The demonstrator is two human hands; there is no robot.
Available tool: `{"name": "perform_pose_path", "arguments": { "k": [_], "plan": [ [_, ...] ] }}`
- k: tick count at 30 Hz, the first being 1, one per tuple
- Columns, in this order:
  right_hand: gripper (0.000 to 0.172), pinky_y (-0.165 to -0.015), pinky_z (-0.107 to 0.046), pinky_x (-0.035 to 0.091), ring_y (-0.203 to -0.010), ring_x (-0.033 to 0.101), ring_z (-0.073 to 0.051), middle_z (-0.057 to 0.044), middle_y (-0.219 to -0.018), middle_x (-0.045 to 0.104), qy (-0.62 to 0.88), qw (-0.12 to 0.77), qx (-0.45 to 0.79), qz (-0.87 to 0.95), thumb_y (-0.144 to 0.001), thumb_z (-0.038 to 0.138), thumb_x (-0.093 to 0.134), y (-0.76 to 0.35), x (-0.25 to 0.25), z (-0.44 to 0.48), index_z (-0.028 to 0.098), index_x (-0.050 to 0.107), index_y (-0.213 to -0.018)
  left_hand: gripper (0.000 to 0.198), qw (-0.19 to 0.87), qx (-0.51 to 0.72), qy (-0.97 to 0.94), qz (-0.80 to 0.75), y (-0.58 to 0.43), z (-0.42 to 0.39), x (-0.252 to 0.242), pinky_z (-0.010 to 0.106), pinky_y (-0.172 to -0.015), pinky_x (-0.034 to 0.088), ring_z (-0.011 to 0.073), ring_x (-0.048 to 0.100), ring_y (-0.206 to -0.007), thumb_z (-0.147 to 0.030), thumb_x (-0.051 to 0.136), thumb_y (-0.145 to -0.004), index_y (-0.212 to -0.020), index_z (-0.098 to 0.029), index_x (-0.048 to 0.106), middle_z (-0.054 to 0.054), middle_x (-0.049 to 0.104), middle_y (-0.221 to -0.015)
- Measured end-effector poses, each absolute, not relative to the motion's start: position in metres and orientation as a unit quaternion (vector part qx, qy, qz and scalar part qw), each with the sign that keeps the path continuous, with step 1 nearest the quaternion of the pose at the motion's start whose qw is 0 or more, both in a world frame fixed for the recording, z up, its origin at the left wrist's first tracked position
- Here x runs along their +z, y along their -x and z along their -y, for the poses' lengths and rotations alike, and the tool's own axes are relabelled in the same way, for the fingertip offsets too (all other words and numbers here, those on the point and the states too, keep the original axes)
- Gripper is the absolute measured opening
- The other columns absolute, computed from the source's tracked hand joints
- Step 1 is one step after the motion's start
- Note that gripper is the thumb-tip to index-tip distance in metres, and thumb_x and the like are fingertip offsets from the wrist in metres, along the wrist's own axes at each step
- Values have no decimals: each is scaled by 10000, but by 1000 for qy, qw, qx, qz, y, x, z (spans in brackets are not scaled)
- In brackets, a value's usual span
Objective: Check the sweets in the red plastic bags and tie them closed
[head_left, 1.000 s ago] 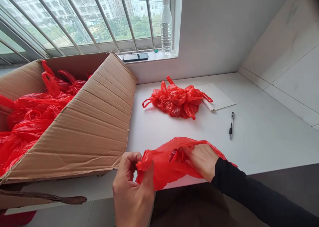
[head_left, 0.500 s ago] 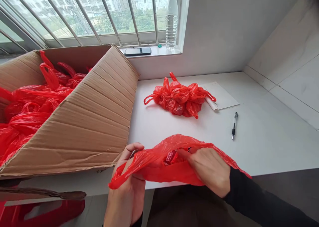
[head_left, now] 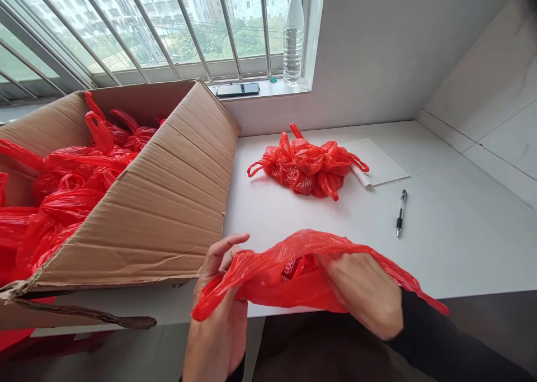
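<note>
Since a second ago the bag [head_left: 268, 278] has spread wider between the hands, its end now draped across the left hand [head_left: 220, 320] below fingers [head_left: 222, 248] that have uncurled from their pinch, while the right hand [head_left: 364, 292] has pushed deeper inside, plastic trailing past its wrist.

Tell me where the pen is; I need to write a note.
In the head view the pen lies on the white table, right of centre, close to the paper sheet and right of the pile of red bags.

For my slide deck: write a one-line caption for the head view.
Left hand and right hand hold a red plastic bag at the edge of the table, beside a cardboard box.
</note>
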State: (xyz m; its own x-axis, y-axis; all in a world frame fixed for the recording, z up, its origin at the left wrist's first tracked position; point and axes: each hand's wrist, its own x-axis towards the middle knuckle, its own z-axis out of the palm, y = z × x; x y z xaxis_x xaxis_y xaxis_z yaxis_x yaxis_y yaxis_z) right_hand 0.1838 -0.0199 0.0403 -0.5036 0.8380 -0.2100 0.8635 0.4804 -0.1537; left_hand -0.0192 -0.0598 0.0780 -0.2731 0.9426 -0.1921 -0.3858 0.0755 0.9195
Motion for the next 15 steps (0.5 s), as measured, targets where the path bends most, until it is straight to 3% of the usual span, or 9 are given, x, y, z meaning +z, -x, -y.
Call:
{"name": "perform_pose_path", "arguments": {
  "k": [3,6,8,10,13,15],
  "plan": [
    [320,-584,-364,458,-699,660,-232,-55,-830,684,-448,-77,-91,-886,-946,88,429,-197,60,35,192,649,-1154,284,526,616,-327,-487,26,60,79,182,-656,531,114,591,-696,-471,812,-749,-925,-263,732,3,622,-831],
    [424,-900,-401,493,-1076,625,-241,-85,-1223,643,-411,-220,-48,-883,-1003,190,453,-226,69,44,258,510,-1418,349,530,596,-394,-456,33,66,83,197,-677,528,133,583,-728,-534,813,-721,-887,-251,696,8,595,-867],
    [468,-1051,-492,408,-1245,533,-310,-90,-1356,579,-429,-209,11,-879,-992,338,519,-250,63,43,283,488,-1455,310,517,567,-434,-472,37,73,88,208,-745,536,150,602,-807,-433,794,-776,-1015,-287,660,21,603,-966],
    [488,-1114,-574,326,-1177,570,-323,-88,-1291,619,-440,-170,41,-881,-994,434,503,-272,51,38,272,489,-1454,314,495,522,-474,-508,40,81,95,224,-821,537,171,621,-912,-334,739,-842,-1132,-322,619,37,601,-1084],
    [318,-991,-482,457,-963,654,-242,-34,-1062,692,-450,-139,-3,-882,-1042,388,412,-291,42,32,283,580,-1290,173,440,438,-585,-521,48,85,102,217,-838,512,160,610,-927,-294,601,-951,-1120,-324,618,36,581,-1068],
    [259,-838,-378,523,-927,669,-210,-10,-1040,700,-465,-150,-44,-871,-1051,368,393,-293,48,29,306,606,-1183,125,346,411,-655,-531,53,83,104,223,-864,477,160,595,-966,-236,543,-983,-1037,-306,632,32,566,-1031]
  ]
}}
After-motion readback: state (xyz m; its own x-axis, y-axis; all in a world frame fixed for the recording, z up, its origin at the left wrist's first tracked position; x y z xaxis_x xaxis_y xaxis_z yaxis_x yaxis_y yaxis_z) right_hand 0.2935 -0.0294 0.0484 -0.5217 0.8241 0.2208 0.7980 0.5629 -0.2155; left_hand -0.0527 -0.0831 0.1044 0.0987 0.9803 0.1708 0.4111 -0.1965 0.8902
